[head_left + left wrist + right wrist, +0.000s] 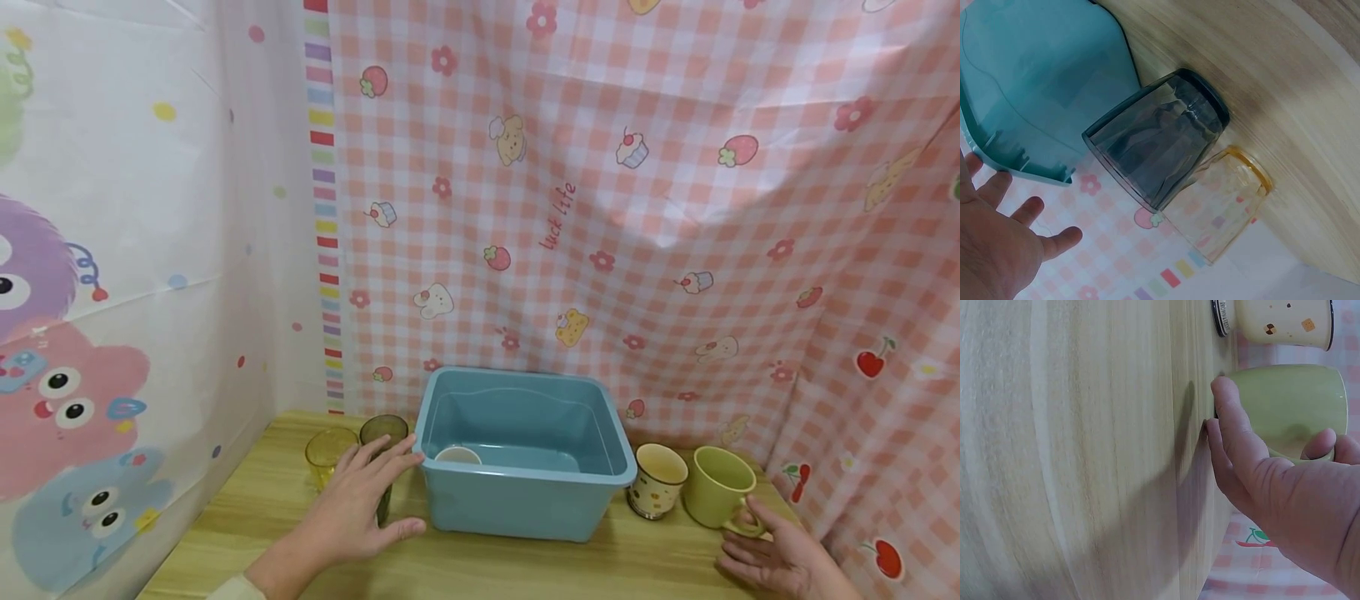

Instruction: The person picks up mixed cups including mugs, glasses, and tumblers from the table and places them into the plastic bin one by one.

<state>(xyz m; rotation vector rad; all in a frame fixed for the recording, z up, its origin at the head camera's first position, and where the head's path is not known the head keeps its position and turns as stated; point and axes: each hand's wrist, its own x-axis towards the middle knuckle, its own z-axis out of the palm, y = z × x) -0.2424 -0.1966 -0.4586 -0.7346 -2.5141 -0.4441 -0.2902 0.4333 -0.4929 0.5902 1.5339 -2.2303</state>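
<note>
My left hand (356, 500) is spread, fingers apart, over the table by the near left corner of a blue plastic bin (525, 508); its fingertips come close to the rim, though I cannot tell if they touch. Partly behind that hand stand a dark smoky glass (1160, 137) and an amber glass (1222, 200), both upright on the table. On the right, a green mug (716, 492) stands upright, its handle pinched by my right hand (780, 554), whose lower fingers stretch out beside the mug's base. Inside the bin a white cup (459, 455) shows only its upper part.
A cream cup with small printed patterns (657, 483) stands between the bin and the green mug. Everything rests on a wood-grain table (480, 575). A pink checked cloth (645, 250) hangs behind, and a white cartoon cloth (187, 250) hangs on the left.
</note>
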